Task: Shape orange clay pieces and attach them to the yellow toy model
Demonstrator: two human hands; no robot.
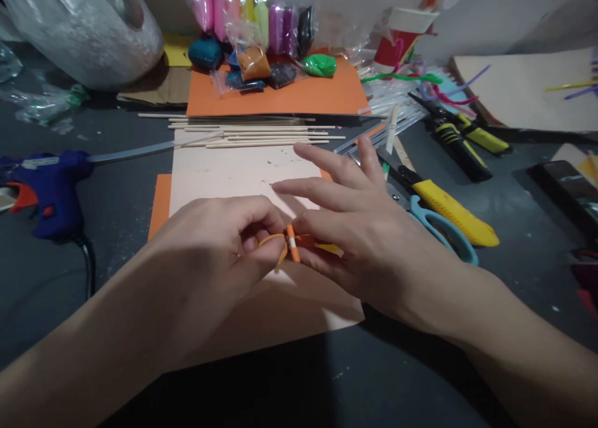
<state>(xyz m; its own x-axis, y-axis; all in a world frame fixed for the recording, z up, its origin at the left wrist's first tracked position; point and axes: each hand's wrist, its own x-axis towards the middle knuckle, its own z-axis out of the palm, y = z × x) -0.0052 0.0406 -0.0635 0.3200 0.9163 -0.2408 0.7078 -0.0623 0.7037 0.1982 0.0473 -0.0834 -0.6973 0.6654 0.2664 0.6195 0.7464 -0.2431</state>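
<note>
Both hands meet over a pale sheet of paper (224,172). My left hand (224,241) is closed, with thumb and forefinger pinching a thin orange strip (273,238) that curls around the thumb tip. Between the two sets of fingertips stands a small orange stick (293,243) with a white band at its middle. My right hand (350,228) pinches orange material beside this stick between thumb and forefinger, its other fingers stretched out above the paper. A bit of yellow shows under the right palm. How the strip and stick join is hidden by the fingers.
Thin wooden sticks (261,132) lie across the paper's far edge. A blue glue gun (58,188) rests at left. On the right are a yellow utility knife (448,213), light-blue-handled scissors (439,228) and pliers (460,141). Bagged clay (252,60) sits on orange card (224,101) behind.
</note>
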